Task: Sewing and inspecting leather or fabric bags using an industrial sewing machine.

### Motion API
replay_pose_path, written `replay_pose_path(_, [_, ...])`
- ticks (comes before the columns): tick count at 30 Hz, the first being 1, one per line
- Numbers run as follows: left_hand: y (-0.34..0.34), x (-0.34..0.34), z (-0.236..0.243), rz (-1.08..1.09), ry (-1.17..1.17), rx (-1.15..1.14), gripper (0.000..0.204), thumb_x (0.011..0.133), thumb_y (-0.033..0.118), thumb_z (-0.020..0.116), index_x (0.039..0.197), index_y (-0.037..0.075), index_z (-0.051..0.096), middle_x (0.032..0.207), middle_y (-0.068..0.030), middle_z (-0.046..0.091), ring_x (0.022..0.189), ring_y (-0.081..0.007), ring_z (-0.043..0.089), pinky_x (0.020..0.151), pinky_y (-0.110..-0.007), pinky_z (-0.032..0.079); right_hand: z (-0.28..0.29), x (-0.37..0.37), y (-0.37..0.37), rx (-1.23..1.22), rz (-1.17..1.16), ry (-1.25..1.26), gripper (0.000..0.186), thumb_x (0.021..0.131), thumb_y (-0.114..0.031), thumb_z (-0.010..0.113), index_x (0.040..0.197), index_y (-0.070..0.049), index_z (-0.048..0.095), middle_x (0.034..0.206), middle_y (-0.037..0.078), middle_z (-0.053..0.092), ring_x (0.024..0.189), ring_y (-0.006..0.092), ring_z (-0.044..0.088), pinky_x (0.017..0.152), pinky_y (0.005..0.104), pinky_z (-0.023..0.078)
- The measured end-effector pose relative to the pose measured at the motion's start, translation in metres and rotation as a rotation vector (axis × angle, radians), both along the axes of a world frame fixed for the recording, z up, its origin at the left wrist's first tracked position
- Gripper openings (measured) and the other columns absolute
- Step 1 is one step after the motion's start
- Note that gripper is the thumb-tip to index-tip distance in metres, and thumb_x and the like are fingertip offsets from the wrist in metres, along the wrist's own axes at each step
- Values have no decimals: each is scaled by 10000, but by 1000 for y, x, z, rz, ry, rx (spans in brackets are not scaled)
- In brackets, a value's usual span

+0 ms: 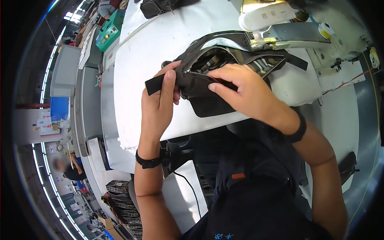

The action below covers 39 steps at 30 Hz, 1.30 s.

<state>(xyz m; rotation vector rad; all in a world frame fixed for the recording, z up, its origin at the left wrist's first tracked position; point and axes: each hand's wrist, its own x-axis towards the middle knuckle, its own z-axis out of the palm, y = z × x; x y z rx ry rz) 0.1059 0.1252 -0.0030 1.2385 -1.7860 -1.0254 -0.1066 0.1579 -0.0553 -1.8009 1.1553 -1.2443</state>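
Note:
A dark bag [208,106] with a metal zipper [204,52] lies on the white tabletop, its mouth unzipped. Striped lining [262,64] shows inside. At its left end my left hand [162,90] is closed, thumb on top, around the bag's corner beside a short black strap [154,85]. My right hand [240,86] pinches the lower zipper edge of the opening between thumb and fingers. The bag's far right part lies under the arm of a sewing machine [296,34].
White tabletop [138,60] spreads around the bag. Another dark bag [154,8] lies at the far edge. A green machine case [110,30] stands at the far left. Striped fabric pieces [122,200] are stacked at lower left. A person [74,170] is in the left background.

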Motion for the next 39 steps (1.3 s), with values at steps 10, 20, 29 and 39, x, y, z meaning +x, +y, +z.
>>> replay_pose_path(10, [-34,30,22,343,-310,-68,428,1042,343,557,1080,-62,692,653,-32,558,531,-88,544,460,-252,442,-20,46,-86,-269,-11,93,183,950,-242,599,963,-83,688,906,113,698,892,355,654,822,456,498])
replay_pose_path(20, [-33,-34,5,195,-148,-75,450,1045,349,548,1145,-75,663,721,-70,608,577,-128,628,510,-235,510,-22,13,-37,-534,-474,360,71,774,-99,606,833,-61,596,774,82,607,758,274,599,767,382,450])
replay_pose_path(29, [-14,-88,-2,186,8,-107,358,1045,249,557,1114,-82,673,774,-82,669,638,-101,636,551,-221,514,-25,-17,-7,-587,-700,229,126,861,-70,659,979,-45,623,839,53,572,769,248,537,739,369,398])
replay_pose_path(39, [-17,-131,-25,123,132,-100,297,1020,247,600,1117,-4,726,815,-35,649,660,-67,575,578,-211,493,-30,-47,-4,-548,-857,227,49,878,-97,678,907,-76,644,795,35,632,734,233,570,717,370,396])
